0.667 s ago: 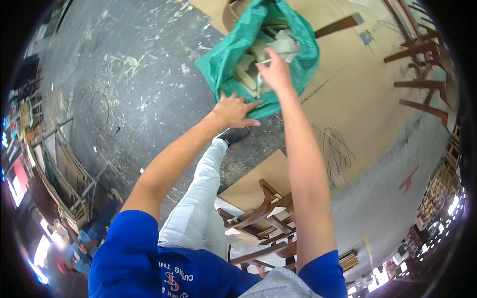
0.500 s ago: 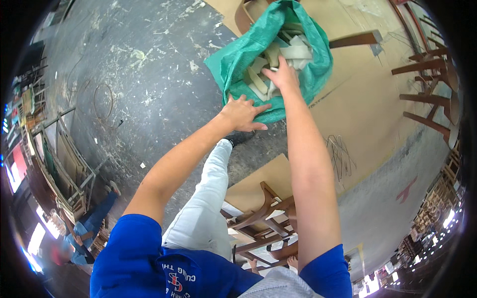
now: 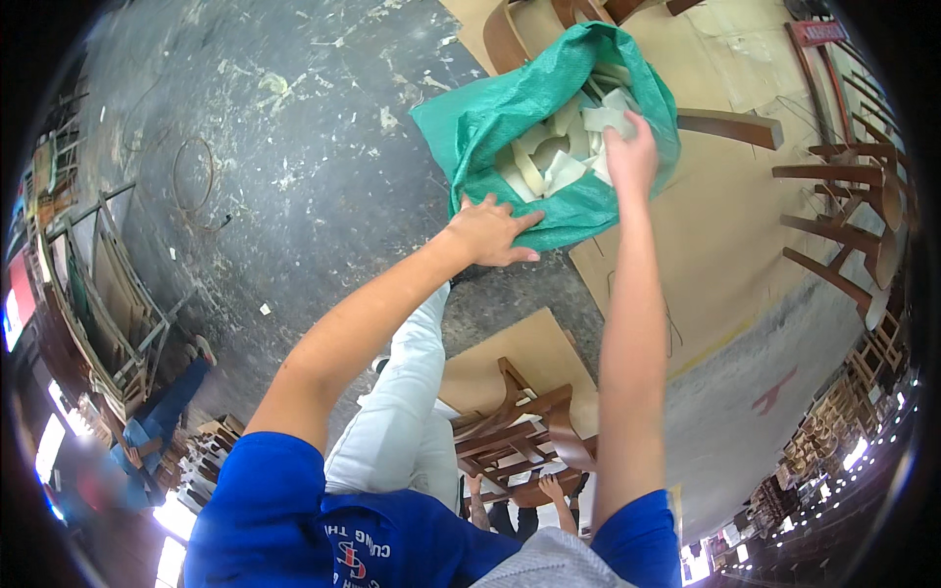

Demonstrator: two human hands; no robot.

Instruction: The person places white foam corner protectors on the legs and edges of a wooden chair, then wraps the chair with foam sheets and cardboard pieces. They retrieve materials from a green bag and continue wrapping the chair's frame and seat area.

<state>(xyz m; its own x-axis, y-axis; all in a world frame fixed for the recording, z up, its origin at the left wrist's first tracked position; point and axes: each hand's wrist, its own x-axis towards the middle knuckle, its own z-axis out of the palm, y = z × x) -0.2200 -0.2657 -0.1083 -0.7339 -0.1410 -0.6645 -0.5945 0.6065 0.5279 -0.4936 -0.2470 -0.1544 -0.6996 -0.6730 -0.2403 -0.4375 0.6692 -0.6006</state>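
Note:
A green woven sack (image 3: 510, 88) lies on the floor ahead of me, its mouth gaping toward me. Inside is a heap of whitish and cream offcuts (image 3: 564, 172), flat pieces and strips that look like foam. My left hand (image 3: 493, 232) rests at the near left of the sack's rim, fingers spread. My right hand (image 3: 632, 157) reaches into the right side of the mouth. Its fingers close on a white offcut (image 3: 608, 118) on top of the heap; the fingertips are partly hidden.
A brown wooden chair leg (image 3: 730, 127) sticks out right of the sack. More wooden chairs stand at the far right (image 3: 853, 211) and near my legs (image 3: 524, 431), where another person's hands (image 3: 554, 487) show. Brown sheeting (image 3: 725, 225) covers the floor at right; a wire loop (image 3: 193, 176) lies at left.
My right hand has shifted right and slightly down within the sack mouth, and now has a white offcut in its fingers. The left hand stays at the rim. The view has shifted a little.

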